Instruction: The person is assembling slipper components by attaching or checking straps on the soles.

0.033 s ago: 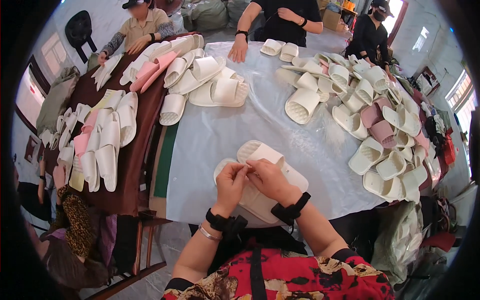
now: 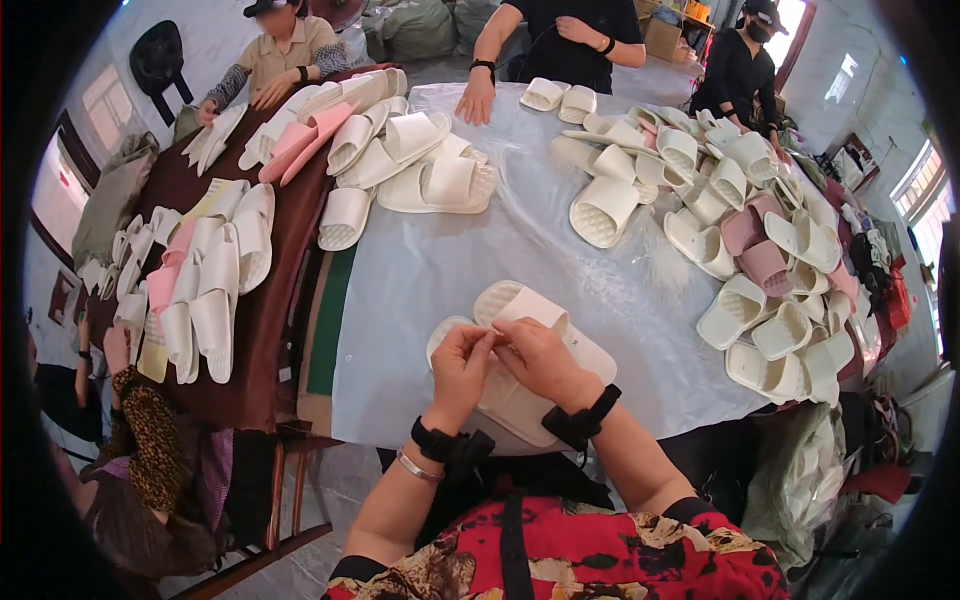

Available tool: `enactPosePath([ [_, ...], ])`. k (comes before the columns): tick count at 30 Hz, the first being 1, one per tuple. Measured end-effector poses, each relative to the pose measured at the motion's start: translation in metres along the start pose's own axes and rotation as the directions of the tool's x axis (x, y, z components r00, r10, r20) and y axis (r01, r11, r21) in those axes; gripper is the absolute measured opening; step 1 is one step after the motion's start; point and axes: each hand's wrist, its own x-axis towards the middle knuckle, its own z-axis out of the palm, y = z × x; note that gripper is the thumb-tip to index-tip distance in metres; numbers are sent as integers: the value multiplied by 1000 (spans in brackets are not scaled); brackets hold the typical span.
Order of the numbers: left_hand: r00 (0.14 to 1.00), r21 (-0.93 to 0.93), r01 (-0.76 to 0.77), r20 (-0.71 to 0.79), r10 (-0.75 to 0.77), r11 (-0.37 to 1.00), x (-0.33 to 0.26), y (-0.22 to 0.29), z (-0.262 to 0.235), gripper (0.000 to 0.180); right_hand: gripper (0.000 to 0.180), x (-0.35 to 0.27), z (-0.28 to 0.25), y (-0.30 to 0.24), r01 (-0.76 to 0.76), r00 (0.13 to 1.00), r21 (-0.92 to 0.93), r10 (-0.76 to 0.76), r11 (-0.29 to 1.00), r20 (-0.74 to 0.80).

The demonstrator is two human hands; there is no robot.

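Note:
Over a pair of cream slide slippers, the upper slipper (image 2: 588, 352) and the lower slipper (image 2: 520, 412), my two hands meet fingertip to fingertip. My left hand (image 2: 462, 372) is closed in a pinch. My right hand (image 2: 540, 360) is pinched too, its fingertips touching those of the left. Whatever they hold between them is too small or hidden to make out. Both slippers lie on the plastic-covered table near its front edge, partly hidden behind my hands.
Cream and mauve slippers (image 2: 765, 265) are heaped on the right of the plastic-covered table (image 2: 430, 285). More cream slippers (image 2: 440, 185) lie at the back left. A brown-covered table (image 2: 255, 350) with white and pink slippers adjoins on the left. Several co-workers stand or sit around.
The co-worker's hand at the far left has shifted slightly with the white slippers there. My hands and the slippers beneath them stay in place.

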Motion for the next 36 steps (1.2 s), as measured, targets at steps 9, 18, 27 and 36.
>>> enactPosePath([
  [9, 979, 275, -145, -98, 177, 951, -9, 2, -9, 6, 10, -5, -7, 1, 26, 996, -46, -30, 999, -81],
  [18, 992, 422, -103, -28, 126, 901, -18, -2, -12, 9, 10, -8, -9, -8, 67, 993, -32, -70, 997, -96],
  [27, 960, 471, -257, 22, 280, 844, -21, 15, -15, 7, 11, -8, -9, -14, 114, 990, -42, -117, 993, -78],
  [36, 955, 498, -270, 33, 293, 824, -25, 18, -15, 8, 12, -14, -7, -15, 125, 989, -33, -127, 992, -80],
])
